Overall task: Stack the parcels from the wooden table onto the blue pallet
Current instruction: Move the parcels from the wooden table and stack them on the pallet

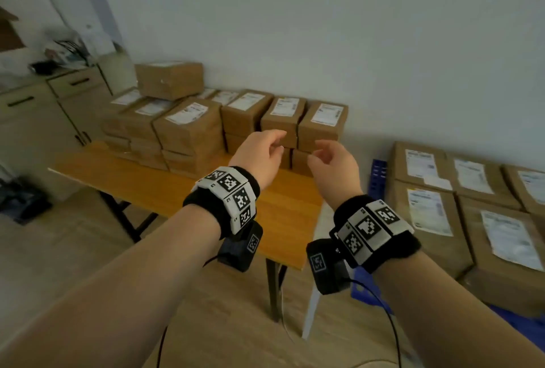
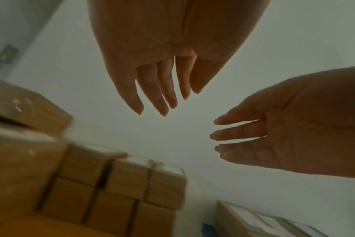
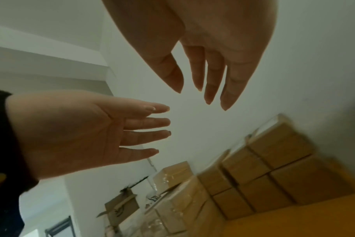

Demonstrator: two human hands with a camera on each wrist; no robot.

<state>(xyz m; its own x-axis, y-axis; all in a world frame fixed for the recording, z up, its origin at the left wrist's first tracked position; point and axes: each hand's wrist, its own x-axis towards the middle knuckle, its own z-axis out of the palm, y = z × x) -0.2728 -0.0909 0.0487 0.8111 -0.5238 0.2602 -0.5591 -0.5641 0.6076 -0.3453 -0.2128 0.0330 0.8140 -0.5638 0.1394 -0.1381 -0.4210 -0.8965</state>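
Several brown cardboard parcels (image 1: pixel 191 125) with white labels stand stacked two high along the far side of the wooden table (image 1: pixel 165 181), one more (image 1: pixel 169 80) on top at the left. My left hand (image 1: pixel 278 140) and right hand (image 1: pixel 317 152) hover side by side above the table, just in front of the rightmost stacks (image 1: pixel 323 122). Neither touches a parcel. The left wrist view shows the left hand (image 2: pixel 158 93) with straight, empty fingers. The right hand (image 3: pixel 203 77) looks the same in its own view. The blue pallet (image 1: pixel 379 176) on the floor at the right carries larger parcels (image 1: pixel 427 220).
A low cabinet (image 1: pixel 38 119) with clutter on top stands left of the table. A white post (image 1: pixel 312 302) stands between the table's right end and the pallet. Dark objects (image 1: pixel 20 199) lie on the floor at the far left. The table's near half is bare wood.
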